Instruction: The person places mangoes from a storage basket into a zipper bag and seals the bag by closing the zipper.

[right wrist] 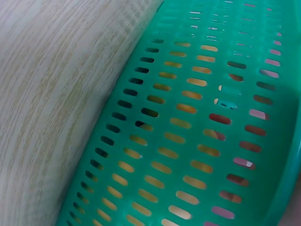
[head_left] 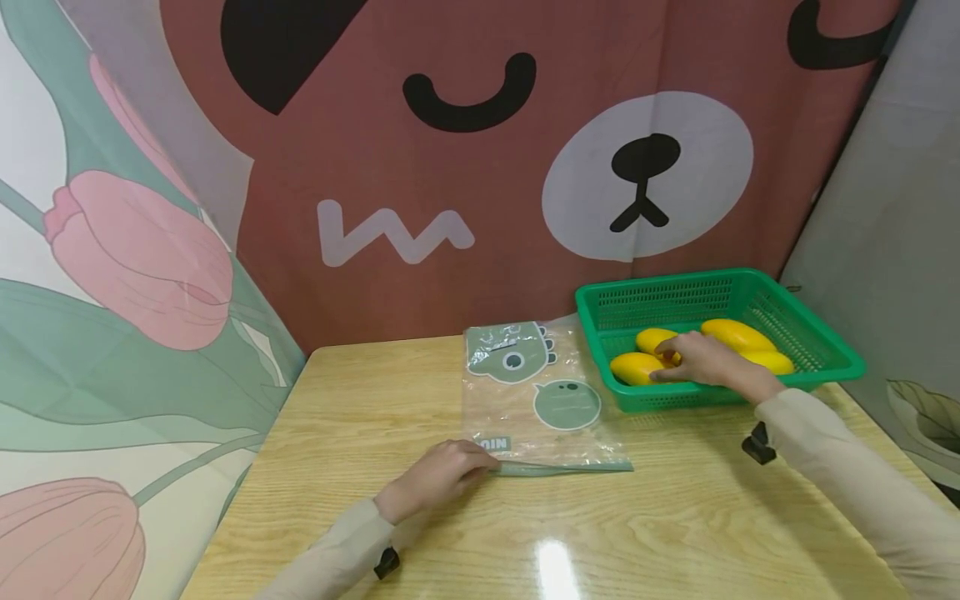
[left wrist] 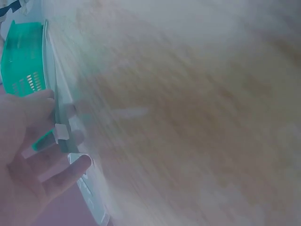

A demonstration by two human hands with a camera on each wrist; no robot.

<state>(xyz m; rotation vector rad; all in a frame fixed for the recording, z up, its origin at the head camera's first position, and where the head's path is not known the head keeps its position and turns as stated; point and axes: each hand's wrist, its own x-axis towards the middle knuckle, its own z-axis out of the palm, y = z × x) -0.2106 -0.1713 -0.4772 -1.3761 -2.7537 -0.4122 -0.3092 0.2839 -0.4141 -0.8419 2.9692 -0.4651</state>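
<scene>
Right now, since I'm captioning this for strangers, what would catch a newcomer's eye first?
Probably the huge printed bear face behind the table. Then the yellow mangoes in the green perforated basket at back right, with the right hand among them; left of the basket lies a clear cartoon-print zip bag.

Light wood-grain table (head_left: 360, 400), white glare patch (head_left: 555, 567) on near part. Behind: reddish-brown hanging cloth (head_left: 420, 292), printed bear face (head_left: 705, 192). Left: pale cloth (head_left: 30, 108), pink tulips (head_left: 142, 258). Right: greyish cloth (head_left: 877, 200).

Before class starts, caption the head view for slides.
Left hand touching the edge of a clear bag, right hand at yellow fruit in a green basket.
</scene>
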